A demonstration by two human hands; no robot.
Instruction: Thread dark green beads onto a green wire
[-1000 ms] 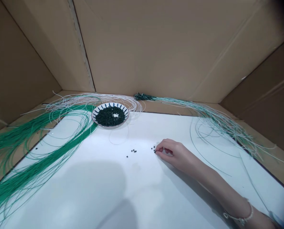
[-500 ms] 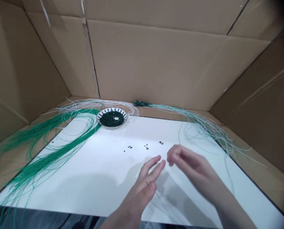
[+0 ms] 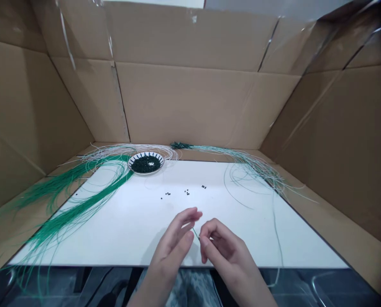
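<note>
Two bare hands meet over the near middle of a white tabletop (image 3: 113,243). The right hand (image 3: 227,253) has its thumb and forefinger pinched together on a thin green strand (image 3: 195,233); a tiny dark spot shows at the pinch, too small to identify. The left hand (image 3: 171,249) is loosely curled, its thumb and fingers spread apart.

The short visible length of strand lies in the gap between the hands, its long axis slanting from far left, by the left fingertips, to near right, at the right hand's pinch. Whether the left hand touches it cannot be told. The right hand is nearer to it, its grip at the strand's near end.

Beyond the fingertips, on the far side, small dark pieces (image 3: 187,192) lie in little groups running left to right, apart from both hands; the left hand's fingertips are closest. Farther off, at far left, a striped-rim plate (image 3: 161,161) holds a heap of dark pieces. Left of it spreads a green strand bundle (image 3: 91,204); a pale strand bundle (image 3: 238,153) lies along the far right. Cardboard walls (image 3: 184,102) rise behind.
</note>
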